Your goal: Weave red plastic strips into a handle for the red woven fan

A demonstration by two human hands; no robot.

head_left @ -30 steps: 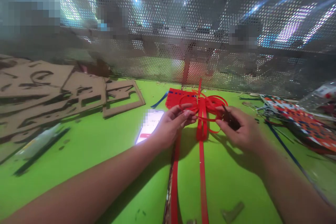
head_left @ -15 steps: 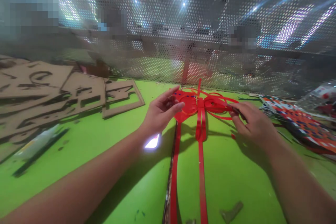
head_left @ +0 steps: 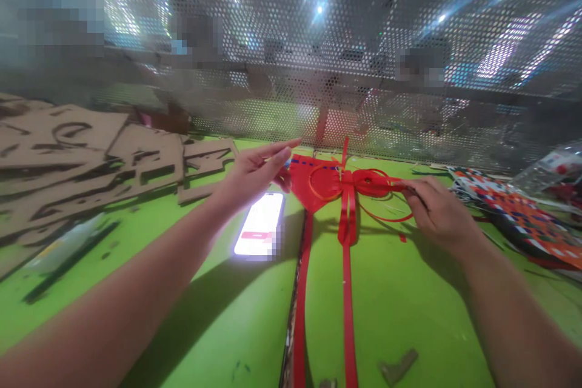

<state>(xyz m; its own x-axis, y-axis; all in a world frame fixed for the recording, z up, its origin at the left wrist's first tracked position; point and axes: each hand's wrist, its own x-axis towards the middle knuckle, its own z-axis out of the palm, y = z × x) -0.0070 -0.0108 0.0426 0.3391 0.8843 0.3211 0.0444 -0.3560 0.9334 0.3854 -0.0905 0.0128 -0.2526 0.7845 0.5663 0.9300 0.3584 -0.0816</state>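
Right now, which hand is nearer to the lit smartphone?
Left. The left hand is beside the far end of the smartphone, fingers pointing past it. The right hand is well to the phone's right, on the other side of the red ribbon coil.

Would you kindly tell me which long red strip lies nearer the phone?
The left strip, running beside the dark seam; the other strip lies farther right.

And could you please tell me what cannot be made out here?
All in the head view:
Dark object: shape mostly hidden by the right hand.
Phone: text lost to glare and pixelation.
Woven piece: cut off by the right edge.
Perforated panel: shapes behind it blurred.
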